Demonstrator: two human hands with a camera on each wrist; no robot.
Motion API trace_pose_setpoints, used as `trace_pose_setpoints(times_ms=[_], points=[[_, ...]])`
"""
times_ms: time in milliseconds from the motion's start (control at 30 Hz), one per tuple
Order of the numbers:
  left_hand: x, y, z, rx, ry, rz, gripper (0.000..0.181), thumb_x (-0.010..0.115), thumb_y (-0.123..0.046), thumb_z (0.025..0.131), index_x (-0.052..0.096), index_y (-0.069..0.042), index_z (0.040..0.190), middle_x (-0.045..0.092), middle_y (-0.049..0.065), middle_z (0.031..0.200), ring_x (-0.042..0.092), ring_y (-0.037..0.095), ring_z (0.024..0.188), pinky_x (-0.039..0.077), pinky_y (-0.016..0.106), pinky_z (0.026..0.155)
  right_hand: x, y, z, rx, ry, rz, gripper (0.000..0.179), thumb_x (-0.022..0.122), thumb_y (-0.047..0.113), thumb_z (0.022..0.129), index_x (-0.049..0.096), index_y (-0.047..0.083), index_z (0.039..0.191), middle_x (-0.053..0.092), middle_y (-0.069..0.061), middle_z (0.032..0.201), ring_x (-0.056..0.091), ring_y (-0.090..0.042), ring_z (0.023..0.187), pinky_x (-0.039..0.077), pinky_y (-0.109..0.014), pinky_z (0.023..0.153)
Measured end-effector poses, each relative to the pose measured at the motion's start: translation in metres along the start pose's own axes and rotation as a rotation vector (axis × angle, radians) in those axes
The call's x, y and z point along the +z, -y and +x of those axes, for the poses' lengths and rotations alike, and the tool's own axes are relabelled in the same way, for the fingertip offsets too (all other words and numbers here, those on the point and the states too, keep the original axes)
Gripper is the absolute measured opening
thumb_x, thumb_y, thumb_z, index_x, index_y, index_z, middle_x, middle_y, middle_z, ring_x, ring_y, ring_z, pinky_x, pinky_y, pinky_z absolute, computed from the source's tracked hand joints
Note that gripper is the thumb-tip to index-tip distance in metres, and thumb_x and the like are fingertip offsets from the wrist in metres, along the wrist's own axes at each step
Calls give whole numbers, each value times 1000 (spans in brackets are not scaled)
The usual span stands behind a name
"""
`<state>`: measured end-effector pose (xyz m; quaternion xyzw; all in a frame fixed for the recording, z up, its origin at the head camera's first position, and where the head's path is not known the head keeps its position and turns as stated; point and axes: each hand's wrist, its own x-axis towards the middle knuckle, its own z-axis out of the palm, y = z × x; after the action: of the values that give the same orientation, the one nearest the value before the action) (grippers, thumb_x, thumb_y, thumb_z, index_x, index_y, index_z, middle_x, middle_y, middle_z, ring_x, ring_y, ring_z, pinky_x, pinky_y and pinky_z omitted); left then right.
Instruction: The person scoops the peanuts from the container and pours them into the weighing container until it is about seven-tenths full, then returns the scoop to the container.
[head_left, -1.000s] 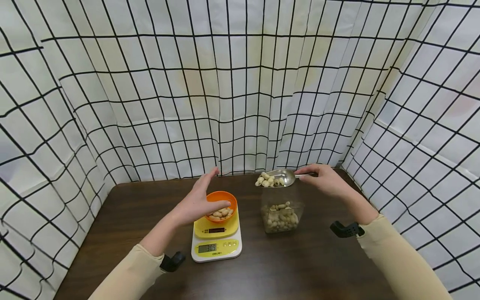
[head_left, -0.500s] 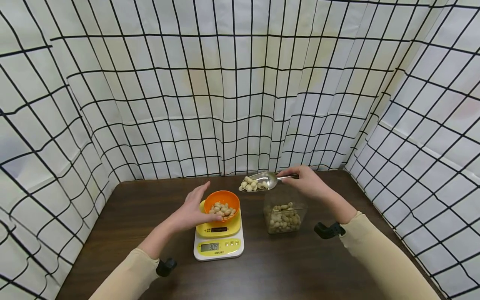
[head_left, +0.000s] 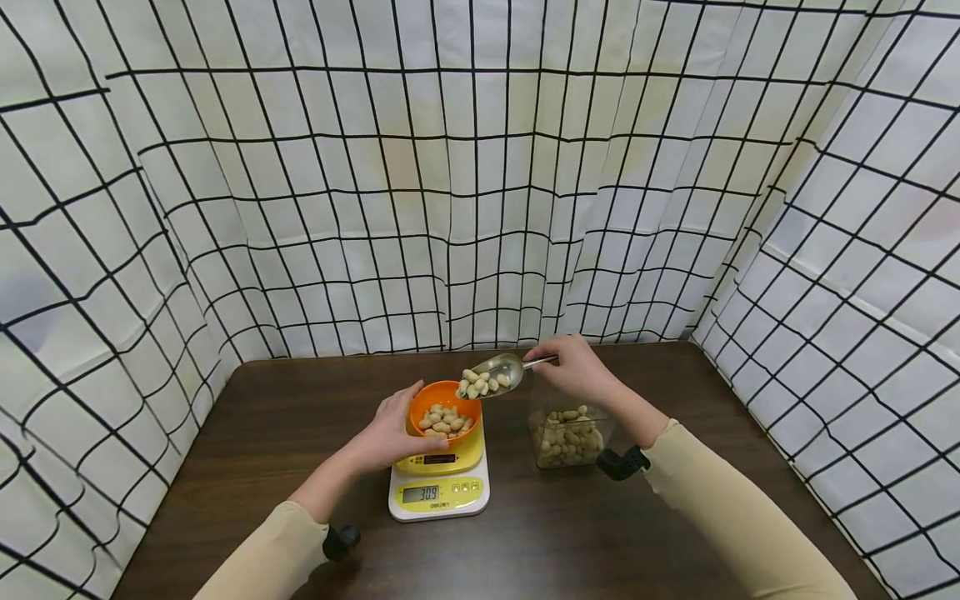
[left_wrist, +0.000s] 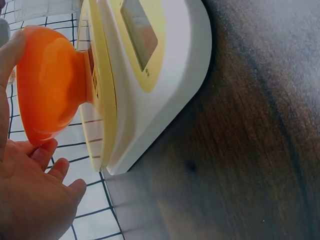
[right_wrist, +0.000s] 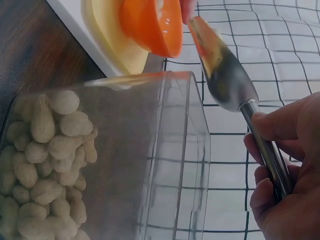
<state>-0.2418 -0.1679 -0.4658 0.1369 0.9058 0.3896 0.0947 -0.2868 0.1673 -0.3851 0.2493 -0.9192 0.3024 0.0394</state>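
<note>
My left hand (head_left: 386, 431) holds the orange bowl (left_wrist: 52, 82) by its sides, thumb at the near rim and fingers at the far left. Several peanuts (head_left: 442, 419) lie inside the bowl, which stands on a yellow and white kitchen scale (head_left: 442, 493). The scale's display shows digits like 309; a decimal point is hard to make out. With my right hand (head_left: 573, 367) I grip the handle of a metal scoop (right_wrist: 229, 80). Loaded with peanuts (head_left: 482, 383), the scoop is just above the bowl's right rim, its tip towards the bowl.
Right of the scale stands a clear plastic container (right_wrist: 172, 150), partly filled with peanuts (right_wrist: 45, 165). Everything rests on a dark wooden table (head_left: 540, 533). White curtains with a black grid (head_left: 495, 167) enclose the table at the back and sides.
My right hand has carried the loaded scoop left, from above the clear container to the bowl's rim. The left hand has closed in on the bowl's side.
</note>
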Motion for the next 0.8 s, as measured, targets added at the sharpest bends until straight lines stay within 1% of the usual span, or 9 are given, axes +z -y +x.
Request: trace_pose_setpoints(times_ms=[33,100,200,400,533,600,700,800], points=[[0,0,1,0,-2,0,116,83,-57,80,19,-8,163,24,20,164,17,42,148,30,70,110,1,2,2,-21,-10,-35,16,68,14,100,79,13,112,70,-2,109,59,-25,106,42,-47,98],[-1,0,1,3,-3,-3,114,82,-57,80,21,-8,163,25,20,163,19,41,147,31,69,110,1,7,4,-49,-23,-87,16,69,14,99,79,13,111,69,-2,104,56,-25,101,38,-49,96],[-1,0,0,8,-6,-8,112,81,-56,81,22,-7,162,28,20,161,21,41,146,33,69,109,1,13,5,-61,-39,-129,15,70,13,98,79,13,110,68,-1,102,55,-24,98,37,-47,94],[2,1,-5,21,-12,-20,110,83,-54,81,25,-6,161,31,20,159,23,42,145,34,67,109,-2,15,1,-71,-53,-156,15,71,15,98,79,16,110,67,0,104,49,-24,98,37,-42,86],[4,3,-6,8,-12,-27,111,83,-54,80,24,-6,162,31,20,160,23,40,144,35,67,108,-5,17,-4,-88,-55,-170,15,71,14,98,79,16,110,64,0,103,45,-25,95,36,-42,82],[4,3,-6,6,-13,-33,111,83,-54,80,23,-6,162,30,20,160,23,40,144,36,68,108,-7,17,-6,-100,-63,-183,15,71,13,98,79,16,110,64,-1,105,45,-25,96,36,-42,82],[4,3,-4,5,-18,-39,111,83,-54,81,23,-7,162,29,20,161,22,40,145,35,68,108,-10,15,-7,-123,-80,-194,16,71,12,98,79,15,111,66,-3,110,49,-25,98,37,-43,84],[3,3,-2,2,-18,-37,111,82,-55,81,23,-8,162,27,20,162,22,41,146,33,69,108,-15,10,-7,-140,-98,-192,16,72,10,97,79,15,110,68,-2,109,53,-23,99,37,-43,87]])
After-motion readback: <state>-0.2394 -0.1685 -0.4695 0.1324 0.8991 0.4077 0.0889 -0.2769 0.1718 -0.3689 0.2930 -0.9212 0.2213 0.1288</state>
